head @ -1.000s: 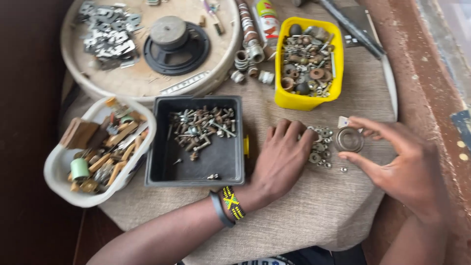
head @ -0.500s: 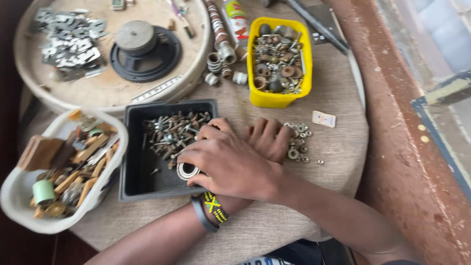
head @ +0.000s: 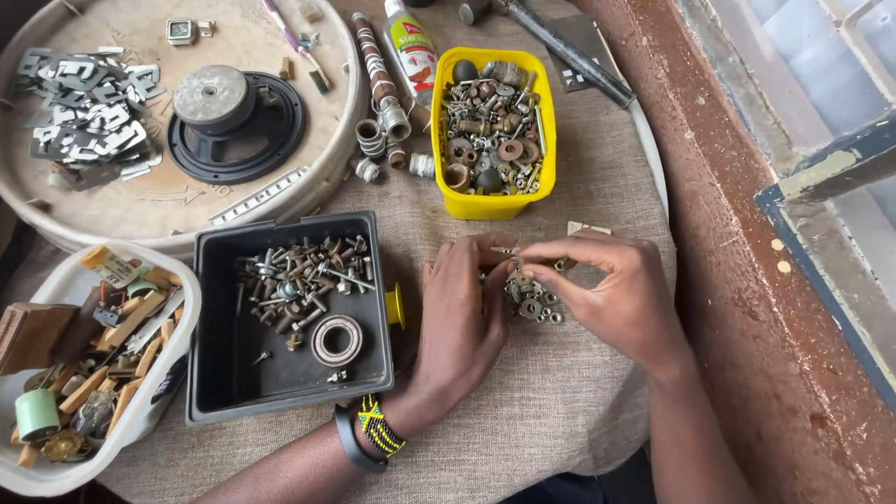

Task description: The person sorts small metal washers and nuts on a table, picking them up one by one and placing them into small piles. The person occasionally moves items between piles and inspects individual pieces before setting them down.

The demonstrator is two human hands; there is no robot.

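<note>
1. Metal washers and nuts point(head: 530, 301) lie heaped on the cloth point(head: 560, 392) between our hands; small, hard, light, apt to roll.
2. Our left hand point(head: 462, 317) rests flat beside them, fingers spread.
3. Our right hand point(head: 611, 289) has its fingertips point(head: 525, 254) pinched together, seemingly on one tiny piece; edges grip best.

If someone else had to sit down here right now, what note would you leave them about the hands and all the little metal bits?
Left hand: flat on the cloth, fingers beside the small pile of nuts and washers, holding nothing.
Right hand: over the same pile, fingertips pinching at a small piece; too small to tell what.
Black tray: screws and bolts at the back, a metal ring lying in front of them.
Yellow tub: full of mixed hardware.
White tub on the left: wooden bits and oddments.
Done: ring is in the black tray.
Left: the loose pile on the cloth.
</note>
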